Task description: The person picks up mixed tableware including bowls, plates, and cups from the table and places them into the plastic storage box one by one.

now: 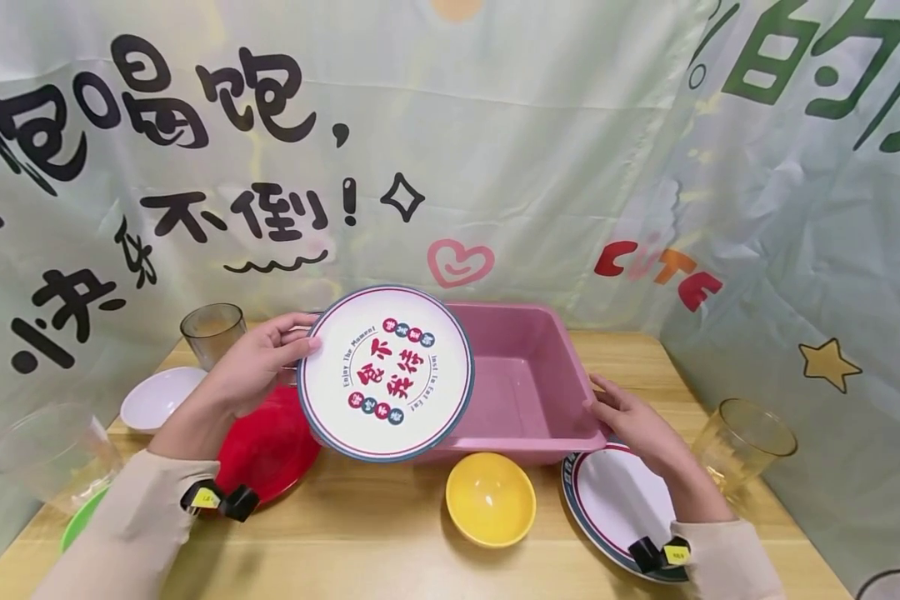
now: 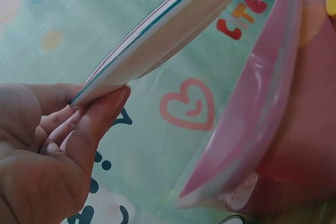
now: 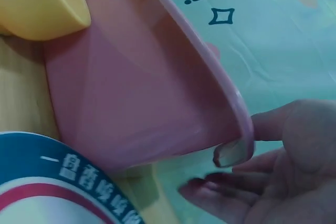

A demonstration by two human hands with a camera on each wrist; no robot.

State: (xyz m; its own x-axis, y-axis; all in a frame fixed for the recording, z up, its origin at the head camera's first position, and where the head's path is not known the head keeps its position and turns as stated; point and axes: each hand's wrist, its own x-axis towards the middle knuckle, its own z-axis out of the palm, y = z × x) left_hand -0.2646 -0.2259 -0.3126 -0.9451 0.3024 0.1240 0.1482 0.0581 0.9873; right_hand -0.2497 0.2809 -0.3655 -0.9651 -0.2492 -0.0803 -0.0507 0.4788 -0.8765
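Observation:
My left hand (image 1: 249, 371) pinches the left edge of a round white plate (image 1: 385, 392) with a blue rim, a thin red ring and red lettering. The plate is held tilted, its printed face toward me, in front of the left part of a pink plastic basin (image 1: 521, 396). In the left wrist view the thumb and fingers clasp the edge of the plate (image 2: 157, 40). At the basin's right end, my right hand (image 1: 636, 421) holds the rim; the right wrist view shows the hand (image 3: 283, 166) at the basin corner, some fingers hanging free.
A yellow bowl (image 1: 490, 504) stands before the basin. Another blue-rimmed plate (image 1: 618, 500) lies under my right forearm. Leftward are a red plate (image 1: 273, 450), white bowl (image 1: 157, 400), green item (image 1: 82, 517) and clear cups (image 1: 213, 329). An amber cup (image 1: 750, 442) stands right.

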